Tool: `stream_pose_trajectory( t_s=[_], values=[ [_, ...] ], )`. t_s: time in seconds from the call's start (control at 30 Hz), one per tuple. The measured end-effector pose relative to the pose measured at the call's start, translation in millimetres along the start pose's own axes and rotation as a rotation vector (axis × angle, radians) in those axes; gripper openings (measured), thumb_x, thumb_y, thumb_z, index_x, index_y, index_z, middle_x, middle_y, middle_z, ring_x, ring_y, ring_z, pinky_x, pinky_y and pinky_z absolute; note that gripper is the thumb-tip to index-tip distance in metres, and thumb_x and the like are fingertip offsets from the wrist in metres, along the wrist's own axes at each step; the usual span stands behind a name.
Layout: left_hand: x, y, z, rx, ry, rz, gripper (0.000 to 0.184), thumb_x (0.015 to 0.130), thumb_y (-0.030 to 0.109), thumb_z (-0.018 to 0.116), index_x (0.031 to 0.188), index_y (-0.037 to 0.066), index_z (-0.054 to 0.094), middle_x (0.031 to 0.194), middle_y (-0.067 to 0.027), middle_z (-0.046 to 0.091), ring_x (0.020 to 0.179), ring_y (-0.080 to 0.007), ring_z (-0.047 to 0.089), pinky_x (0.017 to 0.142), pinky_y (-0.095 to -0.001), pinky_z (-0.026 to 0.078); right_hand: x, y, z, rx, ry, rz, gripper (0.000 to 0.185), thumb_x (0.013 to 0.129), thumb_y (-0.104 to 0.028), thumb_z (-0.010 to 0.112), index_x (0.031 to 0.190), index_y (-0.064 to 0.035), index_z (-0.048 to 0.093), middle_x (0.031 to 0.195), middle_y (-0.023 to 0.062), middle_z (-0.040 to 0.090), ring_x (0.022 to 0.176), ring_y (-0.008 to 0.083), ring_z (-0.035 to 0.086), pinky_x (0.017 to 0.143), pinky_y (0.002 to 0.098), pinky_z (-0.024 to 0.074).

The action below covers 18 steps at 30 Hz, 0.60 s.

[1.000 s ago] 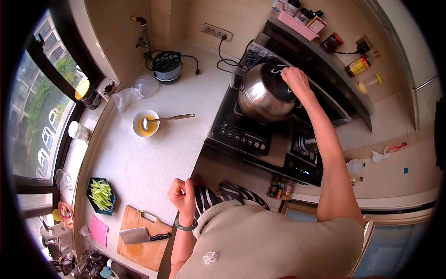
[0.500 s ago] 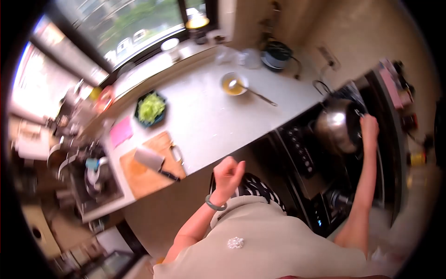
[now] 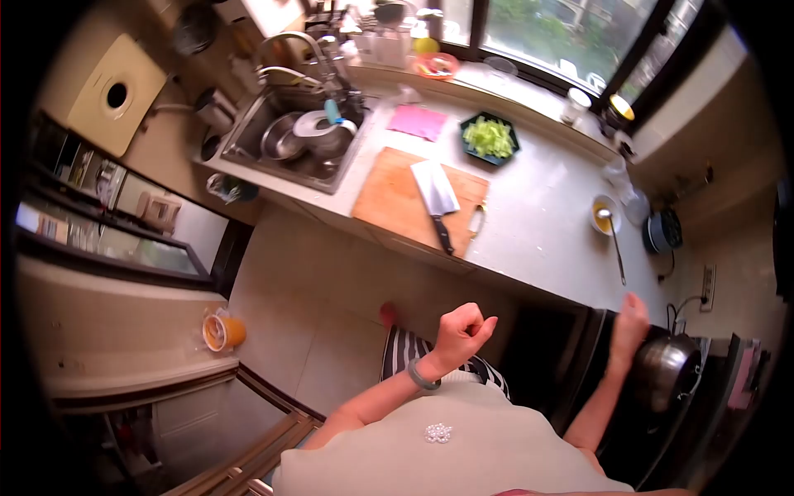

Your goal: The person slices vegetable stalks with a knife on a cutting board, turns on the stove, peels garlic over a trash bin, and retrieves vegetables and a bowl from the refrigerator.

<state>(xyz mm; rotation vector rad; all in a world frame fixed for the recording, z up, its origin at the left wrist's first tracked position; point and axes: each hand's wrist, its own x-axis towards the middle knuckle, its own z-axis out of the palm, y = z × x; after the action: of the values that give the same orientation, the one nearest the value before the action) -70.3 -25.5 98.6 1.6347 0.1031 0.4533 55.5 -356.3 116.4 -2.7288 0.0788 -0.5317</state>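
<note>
My left hand is curled into a fist in front of my body, with a bracelet at the wrist and nothing visible in it. Blurred by motion, my right hand is raised between the counter edge and the metal pot on the stove; its grip is unclear. Beyond that hand stands a white bowl of yellow liquid, a long-handled spoon resting in it. A cleaver lies on the wooden cutting board. Chopped green vegetable fills a dark plate.
Left of the board, the sink holds metal bowls. A pink cloth lies behind the board. A small dark appliance stands in the right corner. An orange bin is by the left wall.
The view has turned left, bringing in more of the sink and floor. My right hand has come away from the pot toward the counter. My left hand stays fisted.
</note>
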Motion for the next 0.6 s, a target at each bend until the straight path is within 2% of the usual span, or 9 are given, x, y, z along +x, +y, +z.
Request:
stream_pose_trajectory(
  t_s=[0.07, 0.1, 0.27, 0.37, 0.47, 0.53, 0.57, 0.6],
  values=[
    [-4.6, -5.7, -54.7, 0.035, 0.122, -0.013, 0.038, 0.081, 0.002, 0.071, 0.06, 0.004, 0.039, 0.057, -0.0045, 0.038, 0.049, -0.0136, 0.034, 0.046, -0.0294, 0.029, -19.5, -94.8, 55.0, 0.092, -0.202, -0.155, 0.02, 0.095, -0.015, 0.053, 0.1, -0.0006, 0.066, 0.093, 0.0207, 0.065, 0.085, 0.0398, 0.062, 0.075, 0.0446, 0.0495],
    [-8.4, -9.1, -85.2, 0.046, 0.184, -0.033, 0.038, 0.081, 0.002, 0.071, 0.06, 0.005, 0.04, 0.056, -0.0034, 0.038, 0.05, -0.0119, 0.035, 0.046, -0.0285, 0.03, -32.8, -129.6, 91.3, 0.234, -0.207, -0.267, 0.02, 0.095, -0.015, 0.052, 0.098, -0.001, 0.066, 0.092, 0.0202, 0.065, 0.085, 0.0401, 0.062, 0.074, 0.045, 0.0494],
    [-25.3, -13.2, -257.7, 0.235, 0.475, -0.06, 0.037, 0.086, 0.005, 0.067, 0.061, 0.007, 0.039, 0.057, -0.0005, 0.037, 0.054, -0.0093, 0.035, 0.049, -0.0266, 0.03, -92.3, -327.0, 203.1, 0.526, -0.496, -0.424, 0.015, 0.088, -0.015, 0.063, 0.093, -0.0016, 0.068, 0.088, 0.0179, 0.065, 0.084, 0.0367, 0.063, 0.074, 0.0428, 0.0509],
    [-43.3, -28.5, -348.0, 0.198, 0.655, -0.153, 0.038, 0.09, 0.007, 0.063, 0.064, 0.008, 0.035, 0.062, 0.003, 0.036, 0.058, -0.0062, 0.032, 0.051, -0.0251, 0.028, -110.6, -405.5, 240.7, 0.522, -0.615, -0.523, 0.016, 0.087, -0.016, 0.063, 0.093, -0.0036, 0.071, 0.088, 0.019, 0.068, 0.085, 0.0367, 0.065, 0.076, 0.0418, 0.0516],
    [-38.2, -34.8, -405.2, 0.19, 0.763, -0.164, 0.04, 0.093, 0.008, 0.06, 0.066, 0.008, 0.032, 0.065, 0.005, 0.033, 0.061, -0.0039, 0.029, 0.052, -0.0232, 0.025, -109.2, -451.3, 291.7, 0.574, -0.712, -0.416, 0.018, 0.087, -0.016, 0.062, 0.094, -0.0018, 0.071, 0.086, 0.02, 0.068, 0.084, 0.0364, 0.066, 0.075, 0.0416, 0.0522],
    [-21.5, -36.1, -430.6, 0.186, 0.772, -0.187, 0.04, 0.093, 0.008, 0.06, 0.066, 0.008, 0.031, 0.065, 0.0049, 0.033, 0.061, -0.0041, 0.029, 0.052, -0.0233, 0.025, -89.6, -476.4, 325.5, 0.557, -0.742, -0.34, 0.024, 0.092, -0.019, 0.059, 0.098, 0.001, 0.07, 0.08, 0.0148, 0.071, 0.062, 0.0222, 0.069, 0.059, 0.0348, 0.0527],
    [-13.3, -41.6, -440.4, 0.181, 0.791, -0.196, 0.04, 0.093, 0.007, 0.06, 0.066, 0.008, 0.031, 0.065, 0.0047, 0.033, 0.061, -0.0042, 0.028, 0.052, -0.0234, 0.025, -76.9, -487.9, 343.5, 0.64, -0.838, -0.219, 0.026, 0.093, -0.021, 0.059, 0.097, 0.0027, 0.069, 0.079, 0.0122, 0.071, 0.057, 0.0172, 0.067, 0.057, 0.0317, 0.0523],
    [-4.2, -47.8, -448.4, 0.179, 0.805, -0.207, 0.04, 0.093, 0.007, 0.06, 0.066, 0.008, 0.031, 0.065, 0.0047, 0.033, 0.061, -0.0042, 0.028, 0.052, -0.0234, 0.025, -63.0, -499.8, 358.3, 0.618, -0.821, -0.238, 0.027, 0.093, -0.021, 0.058, 0.098, 0.0033, 0.069, 0.08, 0.0121, 0.071, 0.056, 0.017, 0.067, 0.056, 0.0304, 0.0519]
  ],
)
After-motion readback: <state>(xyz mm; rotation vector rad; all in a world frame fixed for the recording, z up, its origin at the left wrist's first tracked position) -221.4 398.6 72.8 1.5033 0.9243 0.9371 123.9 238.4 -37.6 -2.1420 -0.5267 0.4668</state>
